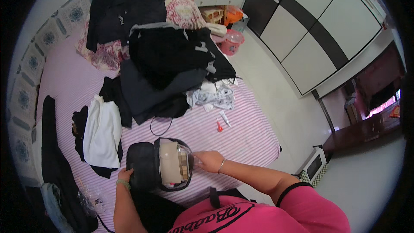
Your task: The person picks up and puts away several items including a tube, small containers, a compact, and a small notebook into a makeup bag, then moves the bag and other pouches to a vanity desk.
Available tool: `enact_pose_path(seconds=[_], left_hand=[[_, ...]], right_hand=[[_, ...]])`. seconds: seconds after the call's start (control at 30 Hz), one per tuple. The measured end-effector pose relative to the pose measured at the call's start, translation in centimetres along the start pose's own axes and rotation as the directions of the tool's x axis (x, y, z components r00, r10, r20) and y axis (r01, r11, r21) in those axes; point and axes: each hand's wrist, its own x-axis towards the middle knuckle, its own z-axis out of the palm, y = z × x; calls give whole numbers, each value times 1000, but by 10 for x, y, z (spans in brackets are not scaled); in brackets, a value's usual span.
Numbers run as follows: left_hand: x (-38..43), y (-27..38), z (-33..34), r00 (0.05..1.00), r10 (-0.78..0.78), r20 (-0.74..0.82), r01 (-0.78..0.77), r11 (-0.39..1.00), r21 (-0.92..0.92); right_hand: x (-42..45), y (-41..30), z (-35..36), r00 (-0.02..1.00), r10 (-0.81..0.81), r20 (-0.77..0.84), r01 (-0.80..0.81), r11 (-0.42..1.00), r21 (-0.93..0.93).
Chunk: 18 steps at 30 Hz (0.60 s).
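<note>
An open black case (pixel 142 163) lies on the bed before me, its lid folded out to the left. My left hand (pixel 124 175) holds the outer edge of the lid, thumb on top. At the opposite side, my right hand (pixel 208 161) grips the rim of the case body, its fingertips partly hidden. Inside the case sits a glossy beige flat item (pixel 169 163), perhaps a pouch or box. Beside it stands what looks like a makeup palette (pixel 184 166) with beige and brown squares. Whatever lies beneath them is hidden.
A striped pink sheet (pixel 249 126) covers the bed. Dark clothes (pixel 168 58) are heaped farther back, with a folded white garment (pixel 103 132) at left. A small red-orange item (pixel 220 126) and a white tube (pixel 225 118) lie right. Beyond are a pink bin (pixel 231 43) and wardrobe (pixel 310 32).
</note>
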Motion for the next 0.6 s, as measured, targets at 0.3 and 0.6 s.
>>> enact_pose_path(seconds=[0.3,0.6], left_hand=[[-155,98,32,597,720,354,-786,614,77],[-122,54,124,626,762,163,-697,453,556]], right_hand=[[101,-13,-46,980,44,-193,5,969,246],[133,6,-23,935,-246,-257,295,939,175]])
